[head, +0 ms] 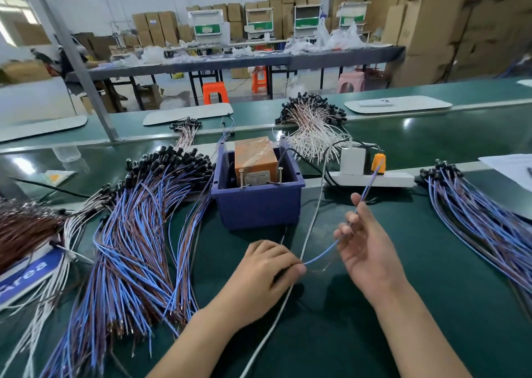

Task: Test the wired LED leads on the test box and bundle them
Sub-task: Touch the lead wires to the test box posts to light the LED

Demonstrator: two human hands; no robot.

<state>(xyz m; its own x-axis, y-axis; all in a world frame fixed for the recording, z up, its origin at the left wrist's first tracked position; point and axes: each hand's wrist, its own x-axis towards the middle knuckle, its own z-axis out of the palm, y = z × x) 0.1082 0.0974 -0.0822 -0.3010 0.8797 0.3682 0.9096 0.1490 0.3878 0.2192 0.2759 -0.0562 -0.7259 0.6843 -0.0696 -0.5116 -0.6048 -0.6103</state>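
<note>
Hands: our left hand (pixel 267 274) pinches the near end of the blue lead (pixel 320 255); our right hand (pixel 367 245) holds it between loosely curled fingers, above the worktop (pixel 431 268)
Risk: we fear the white cable (pixel 309 228) crossing it snags before the test box (pixel 259 205)

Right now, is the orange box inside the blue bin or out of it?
Inside. The orange box stands within the blue bin, its top rising above the rim.

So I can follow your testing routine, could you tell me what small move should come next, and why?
Probably swing the blue lead to the two screws on the test box: left hand and right hand hold it in mid-air, touching neither screw.
</note>
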